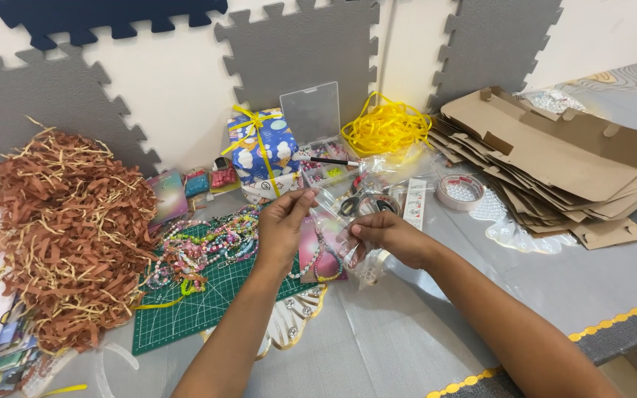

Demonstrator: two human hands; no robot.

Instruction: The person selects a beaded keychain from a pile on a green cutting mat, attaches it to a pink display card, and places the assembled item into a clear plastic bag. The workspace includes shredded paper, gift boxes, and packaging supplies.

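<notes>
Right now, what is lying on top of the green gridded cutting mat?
On the green gridded cutting mat lies a heap of colourful beaded bracelets. The left hand and forearm cover part of the mat, so anything beneath them is hidden.

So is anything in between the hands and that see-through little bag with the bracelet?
Nothing visible is. The left hand pinches the top of the clear bag and the right hand grips its side, with the beaded bracelet inside it.

Two hands — left hand (pixel 283 221), right hand (pixel 385 236); one gift box (pixel 262 144), one tape roll (pixel 459 191), one cutting mat (pixel 200 306).
</notes>
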